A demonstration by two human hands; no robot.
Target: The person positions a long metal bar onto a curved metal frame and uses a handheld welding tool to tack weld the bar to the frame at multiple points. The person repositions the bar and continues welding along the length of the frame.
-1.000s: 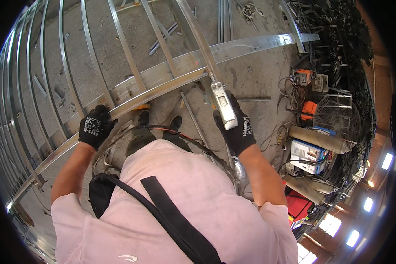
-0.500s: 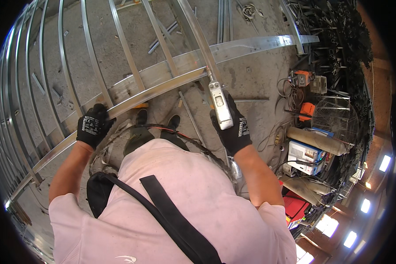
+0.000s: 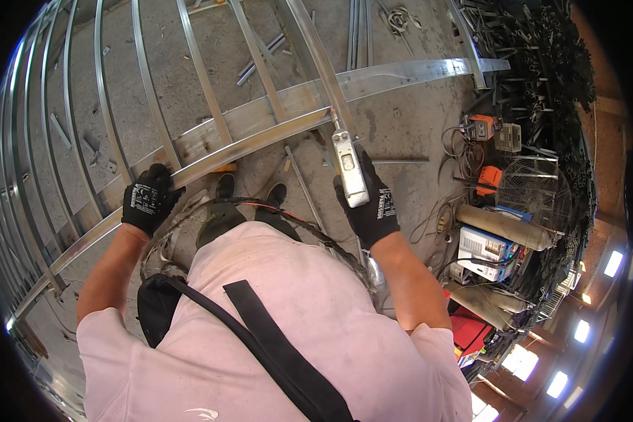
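A large frame of shiny metal bars lies in front of me, its near rail (image 3: 260,138) running from lower left to upper right. My left hand (image 3: 150,200), in a black glove, is closed over this rail beside one of the cross bars (image 3: 152,102). By the rail's right end is a silver, box-shaped metal piece (image 3: 349,169) with a window-like recess and a narrow tip pointing at the frame's corner. My gloved right hand (image 3: 374,211) holds this piece from its right and lower side. Some of the right fingers are hidden behind it.
Dark hose or cable (image 3: 299,221) loops around my legs. Metal offcuts (image 3: 306,184) lie on the concrete floor. To the right stand orange machines (image 3: 489,180), a wire fan guard (image 3: 534,186), gas cylinders (image 3: 503,226), a white-and-blue machine (image 3: 481,250) and stacked dark metal profiles.
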